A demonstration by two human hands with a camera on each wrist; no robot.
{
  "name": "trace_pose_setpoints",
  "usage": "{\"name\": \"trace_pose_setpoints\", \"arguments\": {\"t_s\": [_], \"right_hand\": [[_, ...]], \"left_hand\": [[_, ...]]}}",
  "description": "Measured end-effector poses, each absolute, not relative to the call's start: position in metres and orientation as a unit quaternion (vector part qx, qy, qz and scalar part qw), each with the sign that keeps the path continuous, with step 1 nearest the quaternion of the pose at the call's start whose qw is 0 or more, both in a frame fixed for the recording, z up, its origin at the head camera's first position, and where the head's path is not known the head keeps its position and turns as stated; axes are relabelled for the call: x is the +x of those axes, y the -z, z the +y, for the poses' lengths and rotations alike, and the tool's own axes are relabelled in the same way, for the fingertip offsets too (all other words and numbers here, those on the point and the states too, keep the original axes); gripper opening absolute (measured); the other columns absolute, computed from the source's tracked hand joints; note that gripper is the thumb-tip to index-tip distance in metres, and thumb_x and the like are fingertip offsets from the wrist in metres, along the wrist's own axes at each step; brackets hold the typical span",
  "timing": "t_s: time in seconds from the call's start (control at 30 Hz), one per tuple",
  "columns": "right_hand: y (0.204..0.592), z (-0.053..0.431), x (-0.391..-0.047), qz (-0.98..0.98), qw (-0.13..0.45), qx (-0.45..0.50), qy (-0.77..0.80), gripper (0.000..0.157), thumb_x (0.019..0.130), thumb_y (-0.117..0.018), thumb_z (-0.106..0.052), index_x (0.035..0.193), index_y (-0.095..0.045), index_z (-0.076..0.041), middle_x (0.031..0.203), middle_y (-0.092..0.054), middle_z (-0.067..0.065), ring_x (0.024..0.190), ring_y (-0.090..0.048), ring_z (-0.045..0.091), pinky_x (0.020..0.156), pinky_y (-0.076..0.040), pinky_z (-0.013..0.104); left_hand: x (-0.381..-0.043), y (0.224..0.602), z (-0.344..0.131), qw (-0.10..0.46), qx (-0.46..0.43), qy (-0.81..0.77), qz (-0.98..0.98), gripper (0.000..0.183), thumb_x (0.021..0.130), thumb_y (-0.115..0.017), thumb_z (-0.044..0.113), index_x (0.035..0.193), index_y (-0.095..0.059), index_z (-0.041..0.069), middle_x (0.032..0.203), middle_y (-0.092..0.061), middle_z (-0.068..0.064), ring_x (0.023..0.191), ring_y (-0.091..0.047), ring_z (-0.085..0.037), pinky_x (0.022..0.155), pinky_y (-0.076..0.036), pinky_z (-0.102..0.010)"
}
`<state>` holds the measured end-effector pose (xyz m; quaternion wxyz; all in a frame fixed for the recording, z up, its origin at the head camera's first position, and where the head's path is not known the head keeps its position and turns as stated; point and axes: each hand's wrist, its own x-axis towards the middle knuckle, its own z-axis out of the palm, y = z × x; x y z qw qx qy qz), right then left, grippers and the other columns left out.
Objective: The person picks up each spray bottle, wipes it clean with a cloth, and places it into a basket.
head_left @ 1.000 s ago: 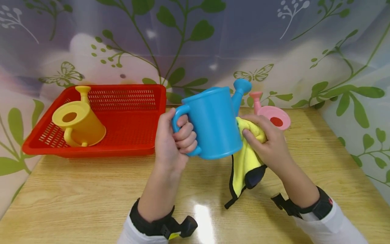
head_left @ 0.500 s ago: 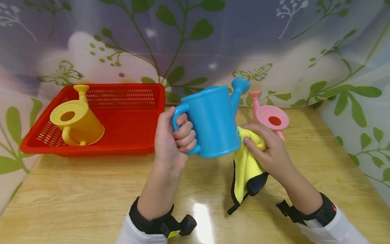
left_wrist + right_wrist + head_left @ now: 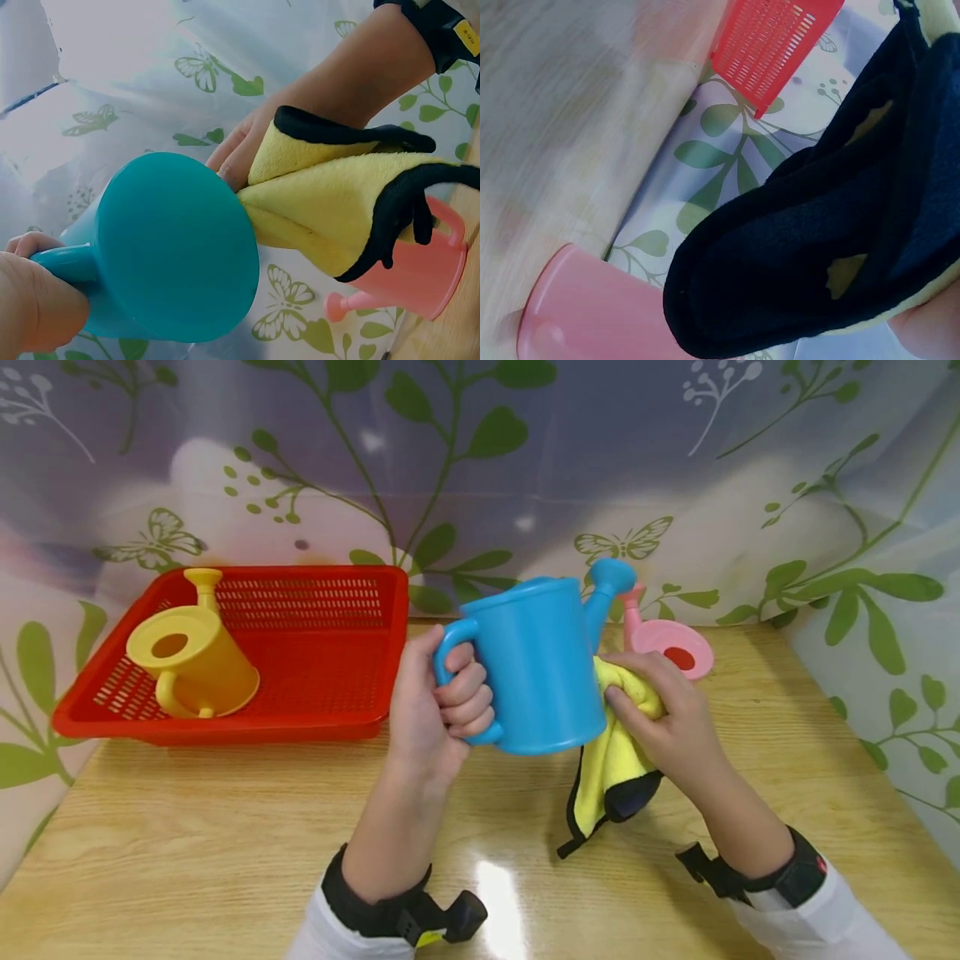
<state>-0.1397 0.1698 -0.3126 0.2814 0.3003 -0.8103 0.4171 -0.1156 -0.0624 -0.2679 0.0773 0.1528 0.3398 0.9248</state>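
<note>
A blue watering can is held up over the table, tilted a little, its spout toward the right. My left hand grips its handle, fingers curled round it. My right hand pinches a yellow cloth with dark edging and presses it to the can's right side, below the spout. The cloth's loose end hangs down. In the left wrist view the can's round base faces the camera, with the cloth bunched beside it. The cloth's dark underside fills much of the right wrist view.
A red plastic basket stands at the back left, with a yellow watering can leaning inside it. Behind my right hand a pink watering can stands on the wooden table. A patterned curtain hangs behind.
The blue can has shifted slightly right with my left hand. My right hand has moved the cloth down along the can's side, then back up a little.
</note>
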Motion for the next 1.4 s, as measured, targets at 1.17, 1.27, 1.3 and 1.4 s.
{"name": "trace_pose_setpoints", "arguments": {"t_s": [1.17, 1.27, 1.3, 1.4], "right_hand": [[0.273, 0.163, -0.157, -0.837, 0.342, 0.228, -0.361, 0.029, 0.081, -0.063, -0.011, 0.109, -0.061, -0.006, 0.097, -0.061, 0.018, 0.079, -0.048, 0.022, 0.062, -0.034, 0.036], [0.273, 0.166, -0.161, -0.84, 0.358, 0.228, -0.34, 0.028, 0.082, -0.063, -0.013, 0.109, -0.06, -0.005, 0.095, -0.059, 0.02, 0.077, -0.047, 0.024, 0.06, -0.034, 0.037], [0.273, 0.167, -0.162, -0.84, 0.363, 0.228, -0.333, 0.028, 0.082, -0.063, -0.013, 0.109, -0.06, -0.005, 0.094, -0.059, 0.02, 0.076, -0.047, 0.024, 0.06, -0.034, 0.037], [0.275, 0.169, -0.166, -0.839, 0.383, 0.224, -0.317, 0.028, 0.082, -0.065, -0.012, 0.109, -0.061, -0.006, 0.092, -0.059, 0.021, 0.076, -0.048, 0.027, 0.06, -0.036, 0.039]], "left_hand": [[-0.112, 0.27, -0.055, 0.109, 0.202, -0.9, 0.37, 0.041, 0.098, -0.018, 0.025, 0.061, -0.035, 0.019, 0.042, -0.027, 0.011, 0.034, -0.019, -0.006, 0.037, -0.005, -0.023], [-0.112, 0.27, -0.054, 0.111, 0.204, -0.899, 0.372, 0.041, 0.098, -0.018, 0.025, 0.062, -0.035, 0.019, 0.043, -0.028, 0.01, 0.034, -0.019, -0.006, 0.036, -0.006, -0.023], [-0.112, 0.271, -0.054, 0.112, 0.204, -0.899, 0.371, 0.04, 0.098, -0.018, 0.025, 0.062, -0.035, 0.019, 0.043, -0.028, 0.01, 0.034, -0.019, -0.006, 0.036, -0.006, -0.022], [-0.112, 0.27, -0.054, 0.114, 0.201, -0.9, 0.369, 0.04, 0.098, -0.018, 0.026, 0.062, -0.035, 0.018, 0.043, -0.028, 0.01, 0.035, -0.019, -0.006, 0.037, -0.006, -0.022]]}}
